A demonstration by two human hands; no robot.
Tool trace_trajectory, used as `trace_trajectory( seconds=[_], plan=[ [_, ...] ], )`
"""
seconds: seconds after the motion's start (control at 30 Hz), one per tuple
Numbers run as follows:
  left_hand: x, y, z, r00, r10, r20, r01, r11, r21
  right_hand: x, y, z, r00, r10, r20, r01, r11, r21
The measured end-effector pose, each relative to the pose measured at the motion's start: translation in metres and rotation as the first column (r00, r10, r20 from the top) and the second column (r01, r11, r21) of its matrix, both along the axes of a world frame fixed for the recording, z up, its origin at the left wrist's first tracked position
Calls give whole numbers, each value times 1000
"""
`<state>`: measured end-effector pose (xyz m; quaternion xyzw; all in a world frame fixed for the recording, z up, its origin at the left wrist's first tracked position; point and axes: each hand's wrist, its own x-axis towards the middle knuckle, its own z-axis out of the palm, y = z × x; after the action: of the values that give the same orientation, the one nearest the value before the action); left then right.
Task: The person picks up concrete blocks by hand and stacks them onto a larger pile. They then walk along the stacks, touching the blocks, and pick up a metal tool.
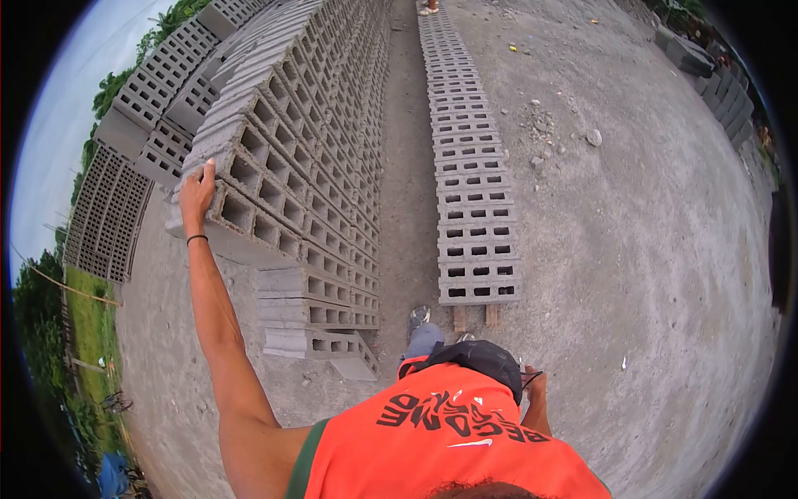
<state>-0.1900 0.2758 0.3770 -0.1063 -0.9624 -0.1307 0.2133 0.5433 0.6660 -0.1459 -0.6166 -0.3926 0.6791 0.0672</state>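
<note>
My left hand (198, 193) reaches out to the upper near end of a tall stack of grey hollow concrete blocks (287, 158). Its thumb lies along the end block (235, 209) and the fingers curl over the block's edge, partly hidden. A dark band circles that wrist. Down by my waist, my right hand (536, 384) is mostly hidden beside the orange shirt and a black bag or cloth (480, 359). A dark band or cord shows near it, and I cannot make out what its fingers hold.
A long low row of hollow blocks (475, 208) runs ahead on wooden supports (491, 315), with a narrow ground strip between it and the stack. More block stacks (108, 212) stand at left. Rubble (540, 125) lies right of the row. Another person's feet (428, 8) show far ahead.
</note>
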Motion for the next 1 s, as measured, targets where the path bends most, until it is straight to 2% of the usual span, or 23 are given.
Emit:
trace_trajectory(
  seconds=[0.23, 0.53, 1.0],
  plan=[
    [-4, -3, -3, 1000, 9, -14, -9, 1000, -13, -3, 0, 4, 997, 27, 66, -29, 999, 20],
    [-5, -3, -3, 1000, 21, -1, -21, 1000, -12, 0, -1, 2, 1000, 5, 7, -5, 1000, -1],
    [0, 0, 0, 1000, 21, -8, -21, 1000, 6, 0, 1, 3, 998, 55, 38, -55, 998, 8]
  ],
)
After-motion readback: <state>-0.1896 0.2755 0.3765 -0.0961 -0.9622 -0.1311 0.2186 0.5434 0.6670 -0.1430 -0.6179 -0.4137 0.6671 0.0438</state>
